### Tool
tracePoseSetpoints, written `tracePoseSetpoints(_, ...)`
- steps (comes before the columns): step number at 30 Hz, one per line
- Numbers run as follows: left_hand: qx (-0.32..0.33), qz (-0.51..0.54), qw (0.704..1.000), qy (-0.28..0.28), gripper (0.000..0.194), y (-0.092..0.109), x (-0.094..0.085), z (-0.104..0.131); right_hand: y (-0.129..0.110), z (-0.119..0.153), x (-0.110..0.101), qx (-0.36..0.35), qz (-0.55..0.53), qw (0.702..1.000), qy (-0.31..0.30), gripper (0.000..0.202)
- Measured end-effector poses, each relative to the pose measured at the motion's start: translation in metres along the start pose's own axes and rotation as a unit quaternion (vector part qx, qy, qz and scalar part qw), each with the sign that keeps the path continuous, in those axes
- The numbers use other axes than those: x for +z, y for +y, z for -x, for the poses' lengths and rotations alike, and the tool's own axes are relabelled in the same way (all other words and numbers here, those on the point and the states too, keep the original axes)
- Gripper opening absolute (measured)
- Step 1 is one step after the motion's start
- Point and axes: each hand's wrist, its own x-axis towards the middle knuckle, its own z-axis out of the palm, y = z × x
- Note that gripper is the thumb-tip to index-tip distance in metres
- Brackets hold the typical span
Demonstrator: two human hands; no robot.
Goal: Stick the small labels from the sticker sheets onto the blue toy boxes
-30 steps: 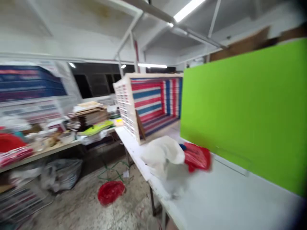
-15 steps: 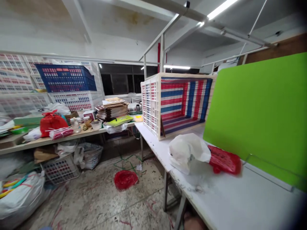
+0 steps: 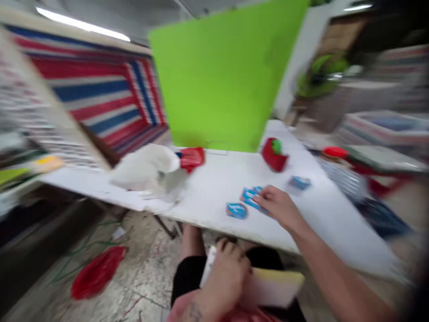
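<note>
My right hand (image 3: 279, 205) reaches over the white table (image 3: 214, 188) with thumb and fingers closed on a small blue packet (image 3: 251, 197) with white marks. Just left of it lies another blue packet (image 3: 236, 210). A further blue packet (image 3: 299, 182) is to the right. Down at my lap, my left hand (image 3: 231, 268) is wrapped round a pale flat piece with a yellow edge (image 3: 276, 286); blur hides its kind. The left fingertips are partly hidden.
A white plastic bag (image 3: 145, 167) and a red packet (image 3: 192, 158) lie left on the table. A green board (image 3: 224, 80) stands behind, beside a striped-lined crate (image 3: 100, 98). A red holder (image 3: 275, 156) stands right. Red plastic (image 3: 98, 273) lies on the floor.
The view has swung right and down, so the board and crate shift left. Both my hands and the blue packets are now in view.
</note>
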Motion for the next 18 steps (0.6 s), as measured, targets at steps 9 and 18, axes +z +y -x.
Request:
tracePoseSetpoints(9, 0.015, 0.070, 0.997, -0.018, 0.013, -0.015, 0.003, -0.030, 0.060, -0.022, -0.021, 0.076, -0.084, 0.994, -0.002, 0.034)
tracePoseSetpoints(18, -0.021, 0.036, 0.999, -0.012, 0.011, -0.036, -0.006, -0.037, 0.078, -0.044, 0.023, 0.059, 0.077, 0.993, -0.066, 0.013)
